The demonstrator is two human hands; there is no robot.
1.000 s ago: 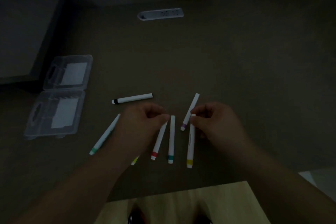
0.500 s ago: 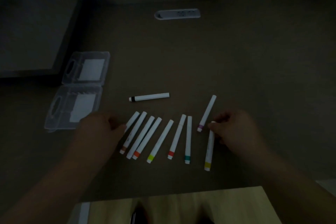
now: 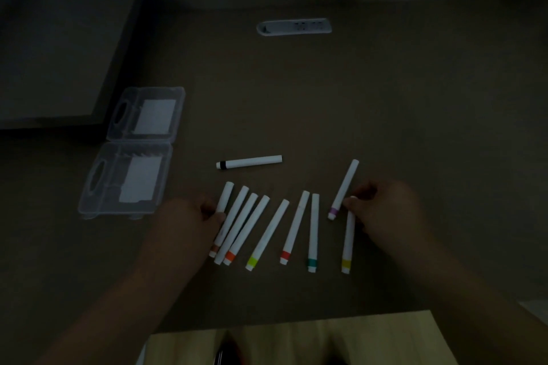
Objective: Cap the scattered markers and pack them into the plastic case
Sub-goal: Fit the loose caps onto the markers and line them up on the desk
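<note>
At the far left the clear plastic hinged case [image 3: 130,154] lies open on the dark brown counter [image 3: 385,115], both halves flat, no markers in it. It sits well left of the left hand [image 3: 189,222], so that hand is the nearer one for packing. The left hand's fingers [image 3: 212,212] are curled against the leftmost white marker with an orange band [image 3: 223,210]; whether they pinch it or only touch it I cannot tell. From there a fan of white markers with coloured end bands [image 3: 267,234] runs rightward, long axes pointing roughly away from the person, bands toward them, caps seemingly on. Behind the row a white marker with a black band [image 3: 249,162] lies crosswise. The right hand [image 3: 388,213] pinches the far end of the white marker with a yellow band [image 3: 347,241], just beside the tilted purple-banded marker [image 3: 344,188]. The room is dim; a grey oval socket inset [image 3: 294,27] sits in the counter farther back.
</note>
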